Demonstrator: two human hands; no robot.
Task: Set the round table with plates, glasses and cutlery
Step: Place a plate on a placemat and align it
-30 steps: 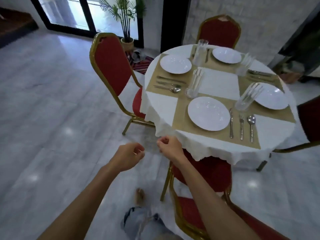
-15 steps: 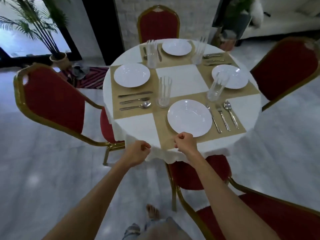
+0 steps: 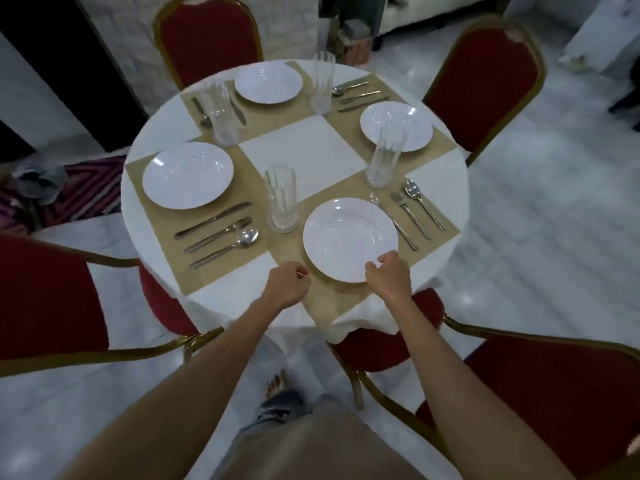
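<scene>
The round table (image 3: 304, 157) has a white cloth, tan placemats and several place settings, each with a white plate, a tall clear glass and a knife, fork and spoon. The near plate (image 3: 346, 237) lies on its placemat (image 3: 287, 251) right in front of me. My right hand (image 3: 389, 277) rests on that plate's near rim, thumb and fingers closed over the edge. My left hand (image 3: 287, 285) is a closed fist on the mat just left of the plate, apart from it. The near glass (image 3: 281, 202) stands upright left of the plate; the near cutlery (image 3: 412, 216) lies to its right.
Red chairs with gold frames ring the table: one tucked under the near edge (image 3: 381, 344), one at the left (image 3: 45, 296), one at the near right (image 3: 554, 403), two at the far side (image 3: 207, 39) (image 3: 485, 84). A striped rug (image 3: 83, 188) lies far left.
I have stepped up to the table, and both hands moved forward over its near edge. My right hand went from the cloth's edge onto the near plate's rim.
</scene>
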